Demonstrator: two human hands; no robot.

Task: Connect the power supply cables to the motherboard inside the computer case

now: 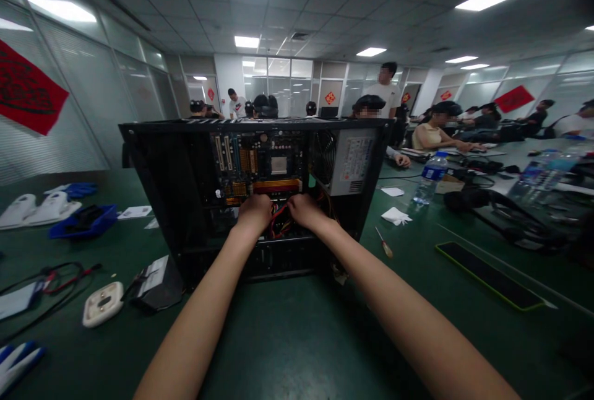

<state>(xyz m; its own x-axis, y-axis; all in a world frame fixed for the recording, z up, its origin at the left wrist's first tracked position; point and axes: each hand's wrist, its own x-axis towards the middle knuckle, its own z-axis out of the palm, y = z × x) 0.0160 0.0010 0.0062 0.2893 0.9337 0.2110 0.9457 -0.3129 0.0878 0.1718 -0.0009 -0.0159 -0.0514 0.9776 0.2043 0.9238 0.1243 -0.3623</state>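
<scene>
An open black computer case point(162, 202) stands on the green table with its open side towards me. Inside are a motherboard point(290, 149) with a bare square processor area, red and yellow memory slots point(277, 186), and a grey power supply point(351, 161) at upper right. Both my hands reach into the lower middle of the case. My left hand point(255, 211) and my right hand point(307, 210) are closed around a bundle of red, black and yellow power cables point(280, 217) that runs between them. My fingertips are mostly hidden behind my knuckles.
A screwdriver point(384, 243), crumpled tissue point(396, 216), water bottle point(430, 178), headset point(501, 214) and dark green-edged strip point(489, 275) lie to the right. On the left are a blue tray point(83, 221), a white square object point(103, 304) and a drive-like box point(155, 285). People work behind.
</scene>
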